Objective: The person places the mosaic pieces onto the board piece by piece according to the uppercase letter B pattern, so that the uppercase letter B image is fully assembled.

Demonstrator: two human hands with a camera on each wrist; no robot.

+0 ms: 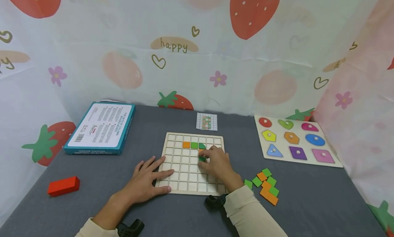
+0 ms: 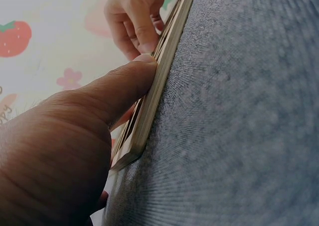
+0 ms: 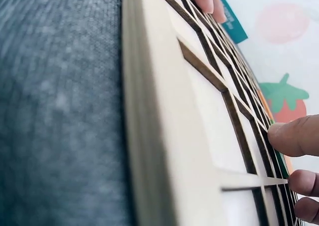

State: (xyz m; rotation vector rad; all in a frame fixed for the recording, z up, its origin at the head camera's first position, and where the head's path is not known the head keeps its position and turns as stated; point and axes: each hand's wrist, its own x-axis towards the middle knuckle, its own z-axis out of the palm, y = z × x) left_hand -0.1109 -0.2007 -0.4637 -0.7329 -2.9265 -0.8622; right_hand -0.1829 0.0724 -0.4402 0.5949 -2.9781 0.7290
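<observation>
A wooden grid board (image 1: pixel 184 176) lies on the grey table. My left hand (image 1: pixel 144 180) rests on its left side with the fingers spread, the thumb (image 2: pixel 142 66) pressing the near edge in the left wrist view. Over the right half, my right hand (image 1: pixel 219 163) pinches a green tile (image 1: pixel 201 159) between thumb and index finger, down at a grid cell. In the right wrist view the thumb (image 3: pixel 289 135) meets the grid. An orange tile (image 1: pixel 186 145) and green tiles (image 1: pixel 194 145) sit in an upper row. Another orange tile (image 1: pixel 201 150) is partly hidden by my fingers.
Loose green and orange tiles (image 1: pixel 266 185) lie right of the board. Behind it is a small pattern card (image 1: pixel 207 121). A shape puzzle board (image 1: pixel 289 155) lies at the back right, a teal box (image 1: pixel 101 127) at the back left, a red block (image 1: pixel 63 186) at the front left.
</observation>
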